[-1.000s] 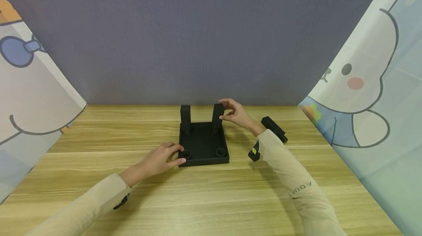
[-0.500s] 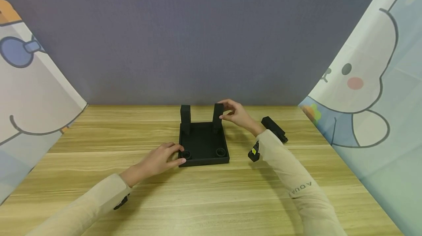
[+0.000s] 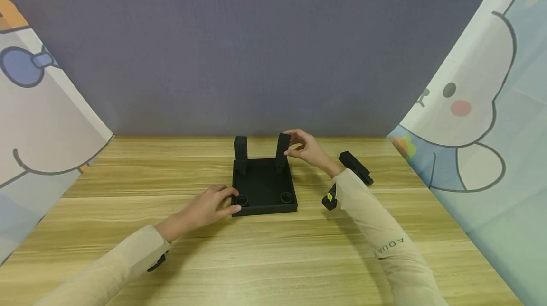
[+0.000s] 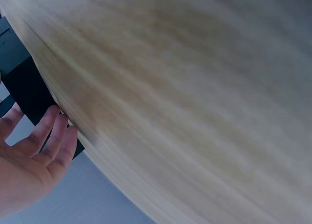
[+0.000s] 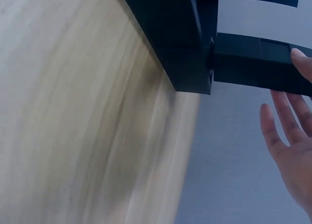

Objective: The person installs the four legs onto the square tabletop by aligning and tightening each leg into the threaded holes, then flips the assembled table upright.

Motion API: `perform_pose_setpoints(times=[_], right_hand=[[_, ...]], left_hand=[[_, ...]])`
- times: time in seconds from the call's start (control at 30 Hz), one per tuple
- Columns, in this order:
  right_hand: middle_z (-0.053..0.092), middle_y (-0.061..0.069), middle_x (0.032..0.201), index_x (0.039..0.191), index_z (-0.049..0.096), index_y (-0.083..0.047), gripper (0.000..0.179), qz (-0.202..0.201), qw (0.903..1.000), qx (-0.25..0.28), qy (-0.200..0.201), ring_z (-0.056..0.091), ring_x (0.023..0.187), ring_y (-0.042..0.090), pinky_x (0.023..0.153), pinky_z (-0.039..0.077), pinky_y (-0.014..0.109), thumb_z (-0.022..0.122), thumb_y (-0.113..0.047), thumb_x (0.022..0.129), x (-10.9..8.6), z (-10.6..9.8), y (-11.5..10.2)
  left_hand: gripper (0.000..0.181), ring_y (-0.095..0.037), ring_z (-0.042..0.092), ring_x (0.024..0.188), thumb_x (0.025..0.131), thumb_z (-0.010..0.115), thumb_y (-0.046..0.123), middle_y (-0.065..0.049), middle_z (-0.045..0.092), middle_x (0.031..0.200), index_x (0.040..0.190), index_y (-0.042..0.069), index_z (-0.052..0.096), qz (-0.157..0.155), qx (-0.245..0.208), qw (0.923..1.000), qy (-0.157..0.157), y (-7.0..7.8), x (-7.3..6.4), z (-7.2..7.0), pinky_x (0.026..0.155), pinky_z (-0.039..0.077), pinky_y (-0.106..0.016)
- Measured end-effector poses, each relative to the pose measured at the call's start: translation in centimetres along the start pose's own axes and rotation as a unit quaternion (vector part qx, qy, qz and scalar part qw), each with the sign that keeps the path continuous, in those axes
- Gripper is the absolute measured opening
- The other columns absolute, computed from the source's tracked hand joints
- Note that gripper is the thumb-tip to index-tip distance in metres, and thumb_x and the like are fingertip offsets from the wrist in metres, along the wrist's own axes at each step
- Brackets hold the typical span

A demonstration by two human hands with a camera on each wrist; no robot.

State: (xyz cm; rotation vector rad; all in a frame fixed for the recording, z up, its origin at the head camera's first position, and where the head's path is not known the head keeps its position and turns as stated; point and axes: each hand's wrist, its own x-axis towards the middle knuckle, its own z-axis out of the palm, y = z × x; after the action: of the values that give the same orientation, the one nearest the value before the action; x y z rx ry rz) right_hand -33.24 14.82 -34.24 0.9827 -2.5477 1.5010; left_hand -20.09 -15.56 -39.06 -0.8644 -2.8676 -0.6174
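A shallow black square tray [image 3: 262, 185] with raised edges lies on the table. Round sockets show at its near corners, the right one [image 3: 286, 197] and the left one [image 3: 241, 200]. At the back left corner a square black post [image 3: 240, 154] stands upright. My right hand [image 3: 309, 149] grips another black post [image 3: 282, 152], at the back right corner, thumb in front and fingers behind; this post leans slightly right. My left hand [image 3: 207, 206] holds the tray's front left corner between thumb and fingers. In the left wrist view its fingertips [image 4: 56, 117] press the tray's side.
A loose black post [image 3: 353, 166] lies on the wooden table [image 3: 192, 268] to the right, partly hidden by my right sleeve [image 3: 367, 216]. A grey panel [image 3: 256, 50] stands behind the table. Cartoon-printed sheets [image 3: 466, 102] flank it.
The post in my right hand has turned slightly, and its top has shifted a little to the right. My left hand and the tray have stayed in place.
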Motion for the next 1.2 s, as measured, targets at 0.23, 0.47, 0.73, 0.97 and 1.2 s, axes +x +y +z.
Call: perform_pose_setpoints(times=[0.23,0.47,0.73,0.97,1.2], right_hand=[[0.054,0.023,0.114,0.129,0.046,0.0,0.051,0.023,0.9986,0.008,-0.048,0.055,0.105,0.038,0.085,0.047,0.051,0.065,0.003,0.081,0.0,-0.7,-1.5],[0.053,0.027,0.113,0.127,0.045,0.005,0.049,0.049,0.9981,0.001,-0.039,0.053,0.105,0.044,0.087,0.046,0.052,0.065,0.002,0.081,-0.6,-0.6,-3.7],[0.054,0.027,0.111,0.124,0.048,0.005,0.049,0.04,0.9992,-0.005,-0.002,0.054,0.102,0.047,0.085,0.045,0.054,0.068,0.0,0.079,-1.0,0.0,-3.6],[0.053,0.02,0.116,0.128,0.047,-0.004,0.055,0.03,0.9994,-0.012,-0.005,0.054,0.103,0.039,0.085,0.047,0.05,0.07,-0.006,0.079,-0.3,-0.1,-1.1],[0.047,0.009,0.131,0.133,0.044,-0.013,0.058,0.03,0.9987,0.0,-0.041,0.053,0.109,0.027,0.088,0.047,0.042,0.069,-0.011,0.081,0.3,-0.4,-0.2]], left_hand=[[0.038,-0.017,0.06,0.089,0.086,0.058,0.045,-0.005,0.062,0.106,0.111,0.017,0.061,-0.003,0.002,1.0,0.003,0.0,0.0,0.1,0.073,0.051,-0.036],[0.038,-0.017,0.06,0.09,0.087,0.057,0.046,-0.005,0.062,0.106,0.112,0.017,0.06,-0.002,0.002,1.0,0.001,-0.1,0.0,0.2,0.073,0.052,-0.036],[0.04,-0.018,0.06,0.091,0.087,0.057,0.047,-0.005,0.062,0.107,0.112,0.017,0.06,0.0,0.002,1.0,0.002,-0.3,0.1,0.2,0.074,0.052,-0.036],[0.039,-0.018,0.06,0.091,0.087,0.057,0.045,-0.005,0.062,0.107,0.112,0.016,0.06,0.001,0.001,1.0,0.001,-0.2,0.1,0.2,0.073,0.052,-0.036],[0.038,-0.017,0.059,0.089,0.087,0.058,0.044,-0.005,0.062,0.106,0.112,0.016,0.06,0.003,0.0,1.0,0.002,-0.2,0.0,0.1,0.073,0.052,-0.035]])
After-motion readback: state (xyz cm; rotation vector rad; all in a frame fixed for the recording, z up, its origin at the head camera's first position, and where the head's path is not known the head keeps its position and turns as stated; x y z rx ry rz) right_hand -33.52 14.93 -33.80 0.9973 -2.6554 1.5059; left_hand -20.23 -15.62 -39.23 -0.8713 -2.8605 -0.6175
